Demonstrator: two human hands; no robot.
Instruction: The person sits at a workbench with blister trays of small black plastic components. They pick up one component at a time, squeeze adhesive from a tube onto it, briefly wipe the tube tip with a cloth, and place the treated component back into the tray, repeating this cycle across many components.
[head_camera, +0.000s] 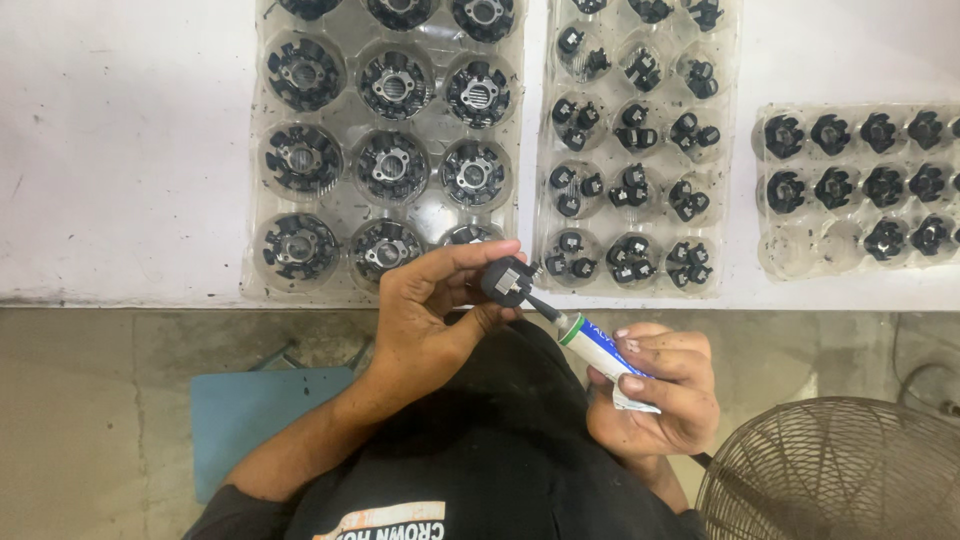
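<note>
My left hand (425, 315) pinches a small black plastic part (506, 281) between thumb and fingers, just in front of the table edge. My right hand (660, 385) grips a white tube with a green band (592, 345); its thin dark nozzle touches the underside of the black part. Both hands are held above my lap, over my black shirt.
On the white table (120, 150) lie three clear plastic trays: one with round black ring parts (385, 150), one with several small black clips per pocket (635, 150), one with black knobs (860, 185). A wire fan guard (830, 470) stands at the lower right, a blue stool (255, 410) at the left.
</note>
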